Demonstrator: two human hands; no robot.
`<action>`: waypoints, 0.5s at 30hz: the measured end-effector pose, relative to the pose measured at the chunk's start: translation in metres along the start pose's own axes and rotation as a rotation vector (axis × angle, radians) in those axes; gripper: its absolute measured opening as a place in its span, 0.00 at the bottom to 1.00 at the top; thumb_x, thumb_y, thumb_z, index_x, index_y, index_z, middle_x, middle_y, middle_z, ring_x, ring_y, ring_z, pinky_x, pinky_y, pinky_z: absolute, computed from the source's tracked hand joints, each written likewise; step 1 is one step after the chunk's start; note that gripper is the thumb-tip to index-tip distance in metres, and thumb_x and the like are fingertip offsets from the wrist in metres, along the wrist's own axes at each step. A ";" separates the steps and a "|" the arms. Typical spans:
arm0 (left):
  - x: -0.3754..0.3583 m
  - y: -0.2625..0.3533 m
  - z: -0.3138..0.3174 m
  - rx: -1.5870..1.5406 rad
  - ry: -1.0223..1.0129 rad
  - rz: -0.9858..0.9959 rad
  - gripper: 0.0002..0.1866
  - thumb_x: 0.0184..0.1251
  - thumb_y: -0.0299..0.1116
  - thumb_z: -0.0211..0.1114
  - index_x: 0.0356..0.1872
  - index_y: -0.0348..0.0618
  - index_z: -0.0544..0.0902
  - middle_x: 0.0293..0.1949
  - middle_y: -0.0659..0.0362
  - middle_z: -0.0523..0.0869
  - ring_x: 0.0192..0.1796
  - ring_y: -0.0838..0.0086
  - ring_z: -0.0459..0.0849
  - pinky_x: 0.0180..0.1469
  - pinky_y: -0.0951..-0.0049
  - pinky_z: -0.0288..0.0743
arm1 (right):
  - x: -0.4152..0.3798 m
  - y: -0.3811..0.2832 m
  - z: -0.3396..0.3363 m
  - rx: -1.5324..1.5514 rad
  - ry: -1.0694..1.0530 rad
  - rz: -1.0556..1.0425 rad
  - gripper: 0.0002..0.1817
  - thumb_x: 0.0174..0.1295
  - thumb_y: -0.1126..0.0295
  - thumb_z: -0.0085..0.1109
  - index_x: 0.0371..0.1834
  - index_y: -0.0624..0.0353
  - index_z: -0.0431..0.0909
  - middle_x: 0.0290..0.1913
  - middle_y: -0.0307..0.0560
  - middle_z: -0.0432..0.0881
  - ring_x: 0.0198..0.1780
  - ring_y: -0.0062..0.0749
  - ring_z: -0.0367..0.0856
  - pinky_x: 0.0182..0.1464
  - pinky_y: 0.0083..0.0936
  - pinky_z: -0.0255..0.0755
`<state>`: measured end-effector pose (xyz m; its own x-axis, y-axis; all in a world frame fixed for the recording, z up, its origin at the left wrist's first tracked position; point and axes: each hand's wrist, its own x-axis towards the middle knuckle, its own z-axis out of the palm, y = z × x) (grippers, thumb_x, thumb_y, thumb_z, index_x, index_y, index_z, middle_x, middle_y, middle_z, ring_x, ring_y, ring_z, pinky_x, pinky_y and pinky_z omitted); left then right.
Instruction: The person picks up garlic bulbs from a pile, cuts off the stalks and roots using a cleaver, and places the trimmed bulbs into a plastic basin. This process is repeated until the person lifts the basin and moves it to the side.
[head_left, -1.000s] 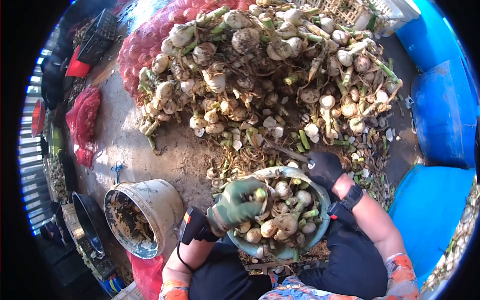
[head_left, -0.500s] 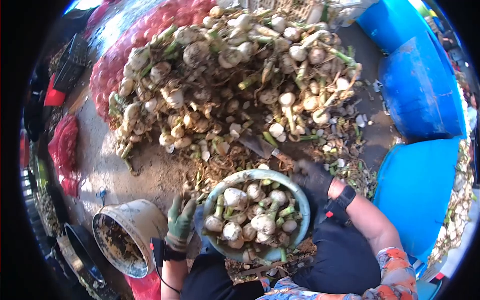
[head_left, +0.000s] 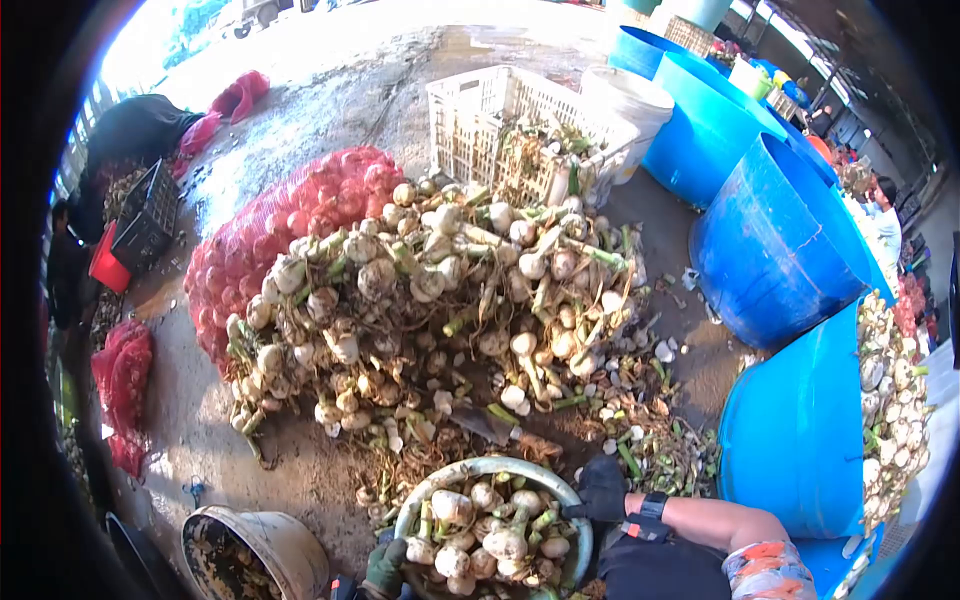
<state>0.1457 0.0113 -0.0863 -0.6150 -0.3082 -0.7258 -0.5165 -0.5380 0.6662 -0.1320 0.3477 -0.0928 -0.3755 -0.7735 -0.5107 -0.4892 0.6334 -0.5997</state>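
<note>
A round green-blue basin (head_left: 488,466) full of trimmed garlic bulbs (head_left: 505,543) is at the bottom centre, by the person's lap. My left hand (head_left: 385,566), in a green glove, is closed on the basin's left rim. On the right rim, my right hand (head_left: 602,490) in a dark glove is closed too. Just beyond the basin a knife (head_left: 536,443) with a wooden handle and broad blade lies on the ground among scraps. A large heap of garlic with stems (head_left: 420,280) lies behind it.
Red net sack of garlic (head_left: 230,280) behind the heap; white crate (head_left: 465,125) farther back. Blue tubs (head_left: 780,240) line the right side. A dirty white bucket (head_left: 290,545) stands at lower left, a black crate (head_left: 147,215) at far left. A person (head_left: 885,220) is at far right.
The view has tilted up, so the heap and basin appear lower. My left hand, raised with fingers apart before, has closed on the basin's rim. My right hand has come to the right rim.
</note>
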 end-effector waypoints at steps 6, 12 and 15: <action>0.012 0.087 0.012 0.067 0.003 -0.032 0.21 0.66 0.51 0.58 0.37 0.40 0.83 0.31 0.59 0.85 0.27 0.73 0.82 0.28 0.74 0.75 | 0.017 0.019 -0.007 0.431 -0.098 0.091 0.25 0.62 0.47 0.56 0.42 0.61 0.80 0.28 0.47 0.81 0.33 0.30 0.78 0.42 0.28 0.71; 0.045 0.141 0.025 -0.021 0.013 0.059 0.22 0.71 0.46 0.51 0.53 0.37 0.77 0.45 0.54 0.83 0.42 0.71 0.82 0.41 0.71 0.77 | 0.018 -0.034 -0.088 0.682 -0.003 0.301 0.25 0.61 0.47 0.56 0.47 0.59 0.76 0.33 0.42 0.80 0.39 0.26 0.75 0.44 0.28 0.69; 0.067 0.141 0.033 -0.174 -0.003 0.162 0.23 0.73 0.43 0.48 0.59 0.38 0.73 0.51 0.53 0.80 0.45 0.70 0.80 0.45 0.69 0.78 | 0.018 -0.033 -0.113 0.705 0.091 0.245 0.24 0.62 0.48 0.55 0.45 0.60 0.75 0.32 0.44 0.78 0.38 0.26 0.74 0.41 0.28 0.68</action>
<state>0.0121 -0.0594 -0.0352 -0.6830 -0.3995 -0.6115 -0.3007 -0.6091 0.7339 -0.2116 0.3103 -0.0129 -0.4877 -0.5881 -0.6452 0.2253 0.6293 -0.7438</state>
